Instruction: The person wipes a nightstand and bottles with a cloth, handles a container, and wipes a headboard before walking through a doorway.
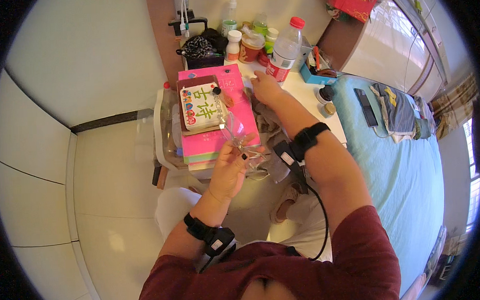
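My left hand (pixel 229 170) holds a pair of clear eyeglasses (pixel 232 128) by the frame, above the front edge of a pink book (pixel 208 142). One lens stands up in front of the stack. A small card box or booklet (pixel 200 105) with large green characters lies on the pink book. Beside it rests a small dark-capped container (pixel 224 98). My right hand (pixel 266 87) reaches over the white tabletop (pixel 299 102), near a large plastic bottle (pixel 287 47) with a red cap. Its fingers are partly curled, and whether they hold anything is unclear. Beneath that forearm lies a greyish-brown cloth (pixel 264 117).
A white pill bottle (pixel 233 46), a lidded cup (pixel 251 48) and a spray bottle (pixel 229 17) stand along the wall. At right are a blue box (pixel 318 74), two small jars (pixel 329 108), and a bed (pixel 387 172) bearing a phone (pixel 366 107) and folded clothes (pixel 397 110).
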`<action>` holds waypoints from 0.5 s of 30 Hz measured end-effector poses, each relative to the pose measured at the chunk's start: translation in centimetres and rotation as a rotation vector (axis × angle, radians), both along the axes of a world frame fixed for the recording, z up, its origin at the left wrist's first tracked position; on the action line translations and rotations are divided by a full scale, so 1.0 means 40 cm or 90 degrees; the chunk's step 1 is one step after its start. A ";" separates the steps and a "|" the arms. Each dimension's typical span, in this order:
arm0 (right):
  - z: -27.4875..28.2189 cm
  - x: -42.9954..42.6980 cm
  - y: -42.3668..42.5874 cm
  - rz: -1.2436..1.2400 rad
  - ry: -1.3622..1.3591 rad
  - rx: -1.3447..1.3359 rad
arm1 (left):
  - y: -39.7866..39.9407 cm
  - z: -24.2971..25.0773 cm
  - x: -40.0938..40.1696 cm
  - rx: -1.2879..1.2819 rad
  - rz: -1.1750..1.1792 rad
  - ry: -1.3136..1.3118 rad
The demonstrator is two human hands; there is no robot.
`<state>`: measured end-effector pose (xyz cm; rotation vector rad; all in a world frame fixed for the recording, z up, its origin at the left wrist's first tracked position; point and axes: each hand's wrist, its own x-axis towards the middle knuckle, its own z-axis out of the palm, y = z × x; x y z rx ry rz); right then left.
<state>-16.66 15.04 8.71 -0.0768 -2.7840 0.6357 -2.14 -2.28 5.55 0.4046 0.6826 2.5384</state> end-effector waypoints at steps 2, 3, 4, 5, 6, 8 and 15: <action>0.003 -0.029 -0.012 0.020 -0.086 0.072 | -0.009 -0.002 -0.008 0.023 0.058 -0.035; 0.011 -0.035 -0.024 0.038 -0.173 0.143 | -0.014 -0.005 -0.013 0.025 0.063 -0.038; 0.017 -0.033 -0.029 0.042 -0.176 0.146 | -0.018 -0.005 -0.016 0.039 0.064 -0.058; 0.022 -0.024 -0.031 -0.024 -0.171 0.024 | -0.020 -0.006 -0.018 0.052 0.063 -0.078; 0.024 -0.015 -0.030 -0.093 -0.162 -0.097 | -0.020 -0.005 -0.019 0.054 0.063 -0.079; 0.013 0.006 -0.027 -0.099 -0.144 -0.116 | -0.013 -0.004 -0.018 0.014 0.058 -0.046; 0.022 0.104 0.008 0.087 -0.121 0.053 | -0.005 -0.002 -0.011 -0.008 0.072 -0.068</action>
